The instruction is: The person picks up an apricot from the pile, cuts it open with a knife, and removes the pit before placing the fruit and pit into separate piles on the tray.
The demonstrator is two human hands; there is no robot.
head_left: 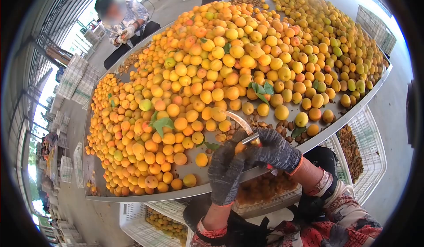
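Note:
Both my hands wear dark grey knit gloves and meet at the near edge of a metal table (145, 199). My left hand (226, 174) is closed around an apricot (240, 148), only partly visible between the gloves. In my right hand (279, 150) is a small knife with a curved blade (240, 121), its fingers wrapped round the handle. The blade points up and away from me, over the table. A large heap of orange and yellow apricots (207, 79) lies just beyond my hands. Brown apricot pits (289, 125) are scattered beside the blade.
White crates hold split fruit (267, 187) below my hands, greenish fruit (165, 224) at the left and brown pieces (350, 152) at the right. Green leaves (161, 123) lie among the apricots. Another person (132, 15) sits across the table. Stacked crates (73, 77) stand at the left.

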